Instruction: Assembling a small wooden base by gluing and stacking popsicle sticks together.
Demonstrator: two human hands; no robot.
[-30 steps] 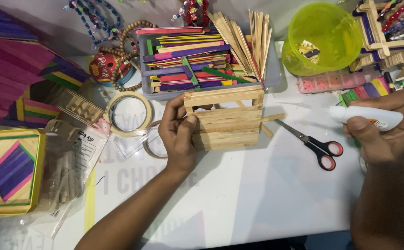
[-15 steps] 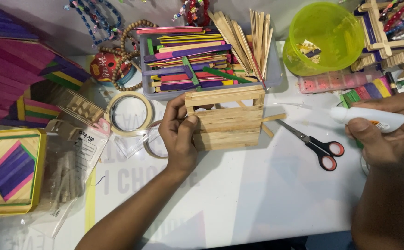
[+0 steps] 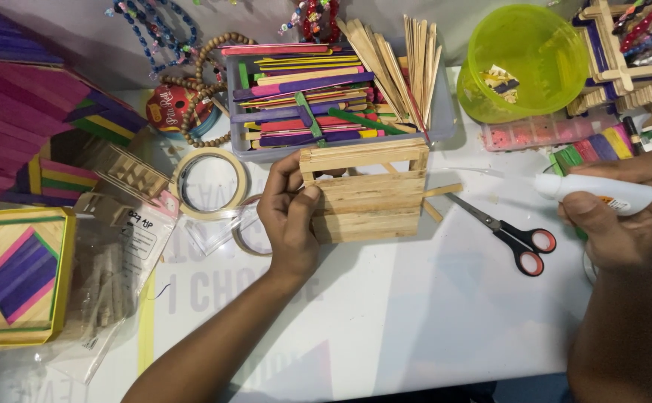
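Note:
A box built from plain wooden craft sticks (image 3: 367,192) stands on the white table (image 3: 415,313). My left hand (image 3: 289,213) grips its left side, fingers around the corner. My right hand (image 3: 628,216) is off to the right, closed around a white glue bottle (image 3: 595,190) whose nozzle points left, apart from the box. Black scissors with red handle loops (image 3: 509,231) lie between the box and my right hand.
Behind the box sits a clear tray of coloured and plain sticks (image 3: 318,97). A yellow-green bowl (image 3: 524,63) is at the back right, tape rolls (image 3: 208,183) and beads (image 3: 199,89) at left, a yellow stick tray (image 3: 16,276) at far left.

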